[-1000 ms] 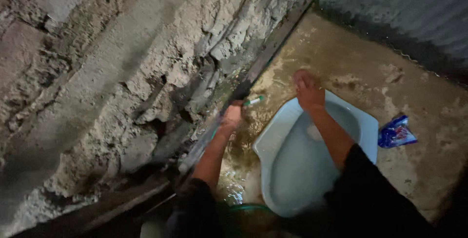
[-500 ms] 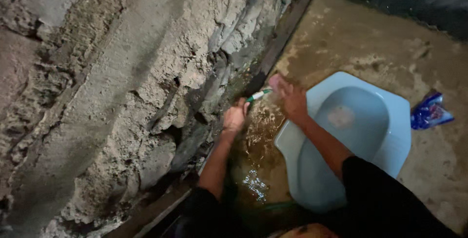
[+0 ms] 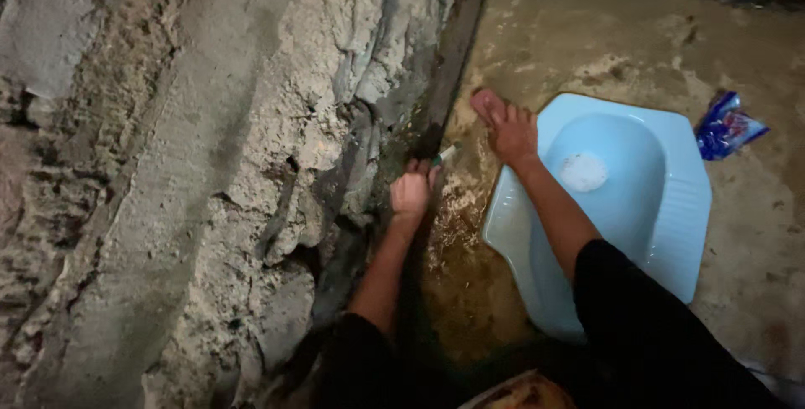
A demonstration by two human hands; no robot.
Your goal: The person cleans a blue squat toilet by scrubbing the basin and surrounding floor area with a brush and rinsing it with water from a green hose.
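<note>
Rough stone wall (image 3: pixel 210 166) at left, wet concrete floor (image 3: pixel 587 49), pale blue squat pan (image 3: pixel 671 208) set in it. Left hand (image 3: pixel 411 191) fisted around a green-white hose nozzle (image 3: pixel 444 155) poking from its fingers by the wall base. Right hand (image 3: pixel 507 128) open, fingers flat on the pan's rim; blue packet (image 3: pixel 728 126) lies beside the pan.

Left hand (image 3: pixel 411 191) is curled in a fist, arm stretched forward; right hand (image 3: pixel 507 128) lies flat, fingers (image 3: pixel 488 107) extended, farther right.

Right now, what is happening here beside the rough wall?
A person crouches over a wet concrete floor. The left hand grips a small green-and-white tool near the foot of the rough wall. The right hand rests at the rim of a pale blue squat pan. A blue packet lies beyond it.
</note>
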